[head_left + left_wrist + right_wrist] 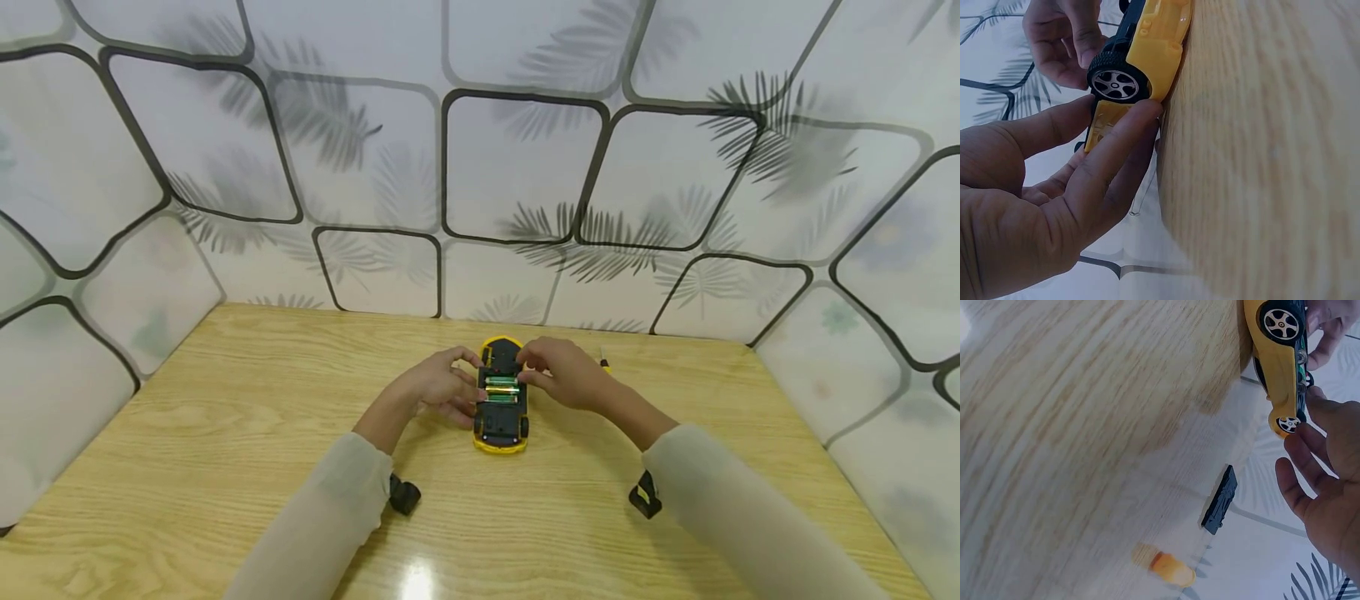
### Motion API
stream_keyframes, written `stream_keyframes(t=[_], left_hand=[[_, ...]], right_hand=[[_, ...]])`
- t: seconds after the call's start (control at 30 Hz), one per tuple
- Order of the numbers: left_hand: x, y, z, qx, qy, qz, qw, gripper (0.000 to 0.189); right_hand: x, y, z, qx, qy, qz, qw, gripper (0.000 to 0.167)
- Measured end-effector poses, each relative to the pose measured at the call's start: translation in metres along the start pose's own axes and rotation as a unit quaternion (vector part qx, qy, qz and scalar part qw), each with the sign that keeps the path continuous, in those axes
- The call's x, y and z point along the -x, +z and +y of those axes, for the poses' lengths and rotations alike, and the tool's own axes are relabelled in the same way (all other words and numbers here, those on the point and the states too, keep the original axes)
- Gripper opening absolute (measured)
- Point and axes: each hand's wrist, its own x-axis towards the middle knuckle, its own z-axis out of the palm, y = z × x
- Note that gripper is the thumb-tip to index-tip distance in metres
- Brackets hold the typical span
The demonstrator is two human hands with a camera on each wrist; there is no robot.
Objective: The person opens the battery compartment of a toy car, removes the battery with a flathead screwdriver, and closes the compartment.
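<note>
A yellow toy car [501, 425] lies upside down on the table, its black underside facing up. Three green and gold batteries [502, 390] sit side by side in its open compartment. My left hand [444, 387] grips the car's left side, with thumb and fingers about the body near a wheel [1116, 84]. From the other side, my right hand [566, 372] holds the car's edge beside the compartment, thumb by the underside and index finger at a wheel [1287, 424]. A flat black cover [1219, 500] lies apart from the car, near the right hand.
Beyond the right hand lies a small yellow-and-black tool [606, 364] with a thin shaft, partly hidden. The wood-grain table [262, 433] meets a patterned wall covering [525, 167] at the back and both sides. A black wrist camera [405, 496] hangs under the left sleeve.
</note>
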Motion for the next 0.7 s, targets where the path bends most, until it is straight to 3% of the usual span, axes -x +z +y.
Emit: stream_keyframes(t=[0.13,0.43,0.7], left_hand=[[0.0003,0.0007,0.0006,0.001,-0.001,0.0,1.0,0.05],[0.0009,0.0009,0.0008,-0.002,0.003,-0.006,1.0,0.05],[0.0004,0.0007,-0.0005,-0.002,0.001,-0.002,1.0,0.051]], right_hand=[[-0.0005,0.0005,0.0013,-0.009,0.004,-0.006,0.9999,0.022],[-0.0018,0.0003,0.0053,-0.003,-0.032,-0.002,0.9995,0.021],[-0.0042,0.0013,0.0024,-0.002,-0.021,-0.011,0.9997,0.02]])
